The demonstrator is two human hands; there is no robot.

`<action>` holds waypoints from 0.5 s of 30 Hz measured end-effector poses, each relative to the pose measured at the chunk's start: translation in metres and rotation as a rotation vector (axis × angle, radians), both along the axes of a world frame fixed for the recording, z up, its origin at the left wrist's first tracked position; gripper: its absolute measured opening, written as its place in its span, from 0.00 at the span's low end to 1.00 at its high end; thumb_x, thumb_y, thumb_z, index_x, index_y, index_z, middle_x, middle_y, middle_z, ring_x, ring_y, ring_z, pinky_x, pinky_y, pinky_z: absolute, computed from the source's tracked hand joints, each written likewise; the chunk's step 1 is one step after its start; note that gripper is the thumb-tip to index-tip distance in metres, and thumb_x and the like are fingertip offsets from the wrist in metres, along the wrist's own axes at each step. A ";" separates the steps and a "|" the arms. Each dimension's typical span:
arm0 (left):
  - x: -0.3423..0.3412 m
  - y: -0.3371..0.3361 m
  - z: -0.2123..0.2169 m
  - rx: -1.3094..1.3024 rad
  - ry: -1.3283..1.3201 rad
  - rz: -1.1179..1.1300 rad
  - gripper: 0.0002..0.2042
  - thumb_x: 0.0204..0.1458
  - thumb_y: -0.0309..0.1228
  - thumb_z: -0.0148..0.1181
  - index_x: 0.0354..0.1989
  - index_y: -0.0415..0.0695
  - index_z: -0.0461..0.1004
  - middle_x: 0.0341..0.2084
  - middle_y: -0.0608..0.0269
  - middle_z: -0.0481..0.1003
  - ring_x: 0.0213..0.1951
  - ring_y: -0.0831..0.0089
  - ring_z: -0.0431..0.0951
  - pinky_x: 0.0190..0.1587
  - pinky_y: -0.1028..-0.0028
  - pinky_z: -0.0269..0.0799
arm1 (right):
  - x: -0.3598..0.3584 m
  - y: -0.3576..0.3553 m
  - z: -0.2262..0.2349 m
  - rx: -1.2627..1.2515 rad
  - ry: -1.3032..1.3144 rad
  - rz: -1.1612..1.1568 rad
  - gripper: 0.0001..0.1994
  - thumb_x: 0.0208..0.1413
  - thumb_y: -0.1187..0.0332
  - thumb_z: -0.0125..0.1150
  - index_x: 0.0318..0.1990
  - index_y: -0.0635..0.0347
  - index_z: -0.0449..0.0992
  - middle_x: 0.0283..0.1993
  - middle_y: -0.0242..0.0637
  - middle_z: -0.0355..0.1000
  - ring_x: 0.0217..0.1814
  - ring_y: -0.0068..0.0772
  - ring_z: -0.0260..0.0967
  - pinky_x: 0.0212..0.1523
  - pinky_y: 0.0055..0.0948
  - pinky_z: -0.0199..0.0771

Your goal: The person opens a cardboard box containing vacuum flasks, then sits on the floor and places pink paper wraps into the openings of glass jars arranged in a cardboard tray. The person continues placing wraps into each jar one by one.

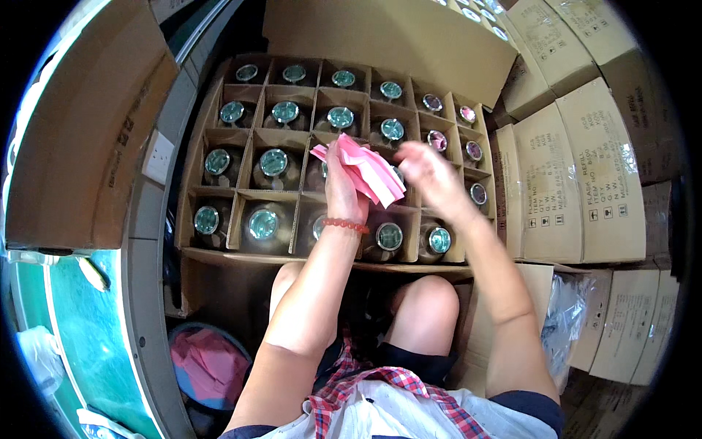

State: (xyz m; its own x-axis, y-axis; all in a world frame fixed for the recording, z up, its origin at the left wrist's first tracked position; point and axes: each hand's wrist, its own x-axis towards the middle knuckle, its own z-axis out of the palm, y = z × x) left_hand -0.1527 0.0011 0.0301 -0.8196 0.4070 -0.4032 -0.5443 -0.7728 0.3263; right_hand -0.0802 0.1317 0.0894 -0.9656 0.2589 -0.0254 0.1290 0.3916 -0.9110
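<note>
I'm watching the left hand (342,186) clasping pink sheets (371,173) above the glass flasks (273,162); the right hand (428,172) is hovering apart, too blurred to tell its grip. Apparently we're stuffing flasks; next likely calls for separating one sheet.
</note>
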 end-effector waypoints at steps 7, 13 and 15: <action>0.013 0.002 0.013 -0.065 0.150 -0.122 0.19 0.50 0.30 0.60 0.49 0.38 0.66 0.41 0.60 0.72 0.42 0.71 0.74 0.44 0.73 0.71 | 0.012 -0.020 -0.015 -0.057 0.087 -0.211 0.11 0.58 0.65 0.53 0.40 0.65 0.75 0.27 0.29 0.71 0.26 0.14 0.65 0.25 0.17 0.69; 0.016 -0.001 0.011 -0.147 0.165 -0.140 0.16 0.46 0.21 0.59 0.45 0.36 0.68 0.37 0.60 0.73 0.40 0.70 0.75 0.44 0.72 0.72 | 0.018 -0.015 -0.026 -0.020 0.178 -0.315 0.11 0.59 0.66 0.52 0.38 0.66 0.74 0.26 0.28 0.70 0.26 0.14 0.64 0.26 0.18 0.68; 0.014 -0.001 0.010 -0.146 0.152 -0.135 0.16 0.45 0.20 0.57 0.45 0.35 0.68 0.36 0.59 0.74 0.38 0.69 0.76 0.43 0.72 0.72 | 0.018 -0.017 -0.024 -0.127 0.212 -0.410 0.10 0.58 0.68 0.53 0.37 0.66 0.74 0.27 0.27 0.70 0.26 0.14 0.63 0.27 0.17 0.67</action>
